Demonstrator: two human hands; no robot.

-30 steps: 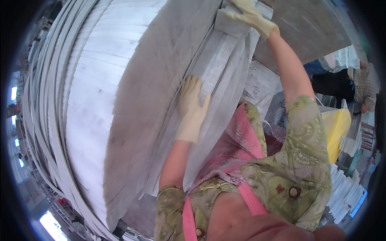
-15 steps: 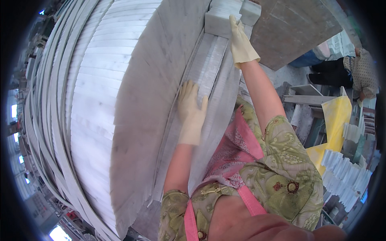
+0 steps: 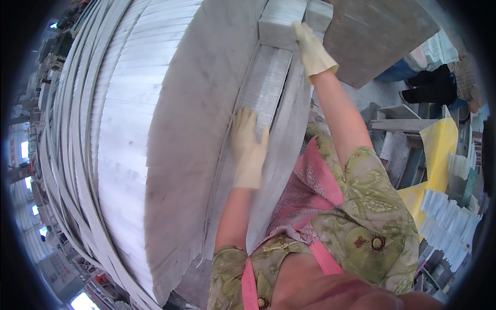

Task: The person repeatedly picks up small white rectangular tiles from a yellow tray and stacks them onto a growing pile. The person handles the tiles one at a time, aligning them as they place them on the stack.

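The right grip (image 3: 314,54) had drawn back from atop the pale block (image 3: 276,32), now just left of it, its hold unclear, while the left grip (image 3: 248,149) lay unclenched, empty, over long strips (image 3: 267,75) seemingly best steadied with even pressure.

Head view: wide fisheye, left of a side-by-side pair — mounted on the wearer's head, aimed down past the pink cloth apron (image 3: 299,201). Cream-gloved left hand (image 3: 249,151) and cream-gloved right hand (image 3: 313,52) at close range; black-trousered co-worker (image 3: 436,89) farther off — near the right rim.
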